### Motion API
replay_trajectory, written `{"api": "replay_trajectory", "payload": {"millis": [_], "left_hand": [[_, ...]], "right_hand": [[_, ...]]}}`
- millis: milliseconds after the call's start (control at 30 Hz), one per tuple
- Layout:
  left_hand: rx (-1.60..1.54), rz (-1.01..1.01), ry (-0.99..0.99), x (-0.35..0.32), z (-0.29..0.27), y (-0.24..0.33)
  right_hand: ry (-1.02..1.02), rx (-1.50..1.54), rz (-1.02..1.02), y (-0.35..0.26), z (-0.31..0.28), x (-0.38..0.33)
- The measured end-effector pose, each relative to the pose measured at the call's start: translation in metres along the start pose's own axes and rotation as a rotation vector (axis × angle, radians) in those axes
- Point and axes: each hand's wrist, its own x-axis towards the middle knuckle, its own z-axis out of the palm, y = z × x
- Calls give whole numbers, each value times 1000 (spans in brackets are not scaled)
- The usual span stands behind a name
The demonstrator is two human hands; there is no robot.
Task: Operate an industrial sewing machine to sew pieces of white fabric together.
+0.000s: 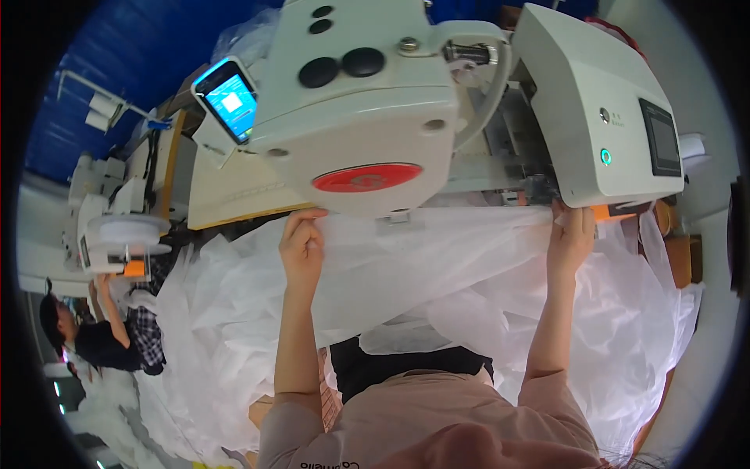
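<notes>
At far left, a co-worker in a black top (109, 344) sits sideways. Next, the bare left hand (301, 244) pinches the upper edge of the sheer white fabric (422, 250), under the front of the rounded white machine head with a red oval (355, 129). That edge, its long axis, runs left-right, nearly level; loose folds spread toward the person's lap. Well apart, the bare right hand (572, 238) grips its right end, just below the white box-shaped unit with a dark screen (590, 102).
</notes>
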Motion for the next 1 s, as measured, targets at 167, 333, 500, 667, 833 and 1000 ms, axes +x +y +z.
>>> {"api": "replay_trajectory", "payload": {"millis": [167,333,500,667,833,1000], "left_hand": [[6,-104,116,2,1,12],[558,72,134,-5,-49,9],[764,-156,-123,-14,-51,-1],[537,-226,-118,-24,-49,-19],[416,-112,-121,-41,-83,-23],[411,-85,-5,-42,-96,-17]], "right_hand": [[20,-47,1,-2,-22,-3],[132,229,-53,-57,-43,-38],[19,451,-294,-120,-13,-13],[-114,531,-244,-131,13,20],[-245,438,-183,-125,36,5],[-295,559,-48,-126,40,-3]]}}
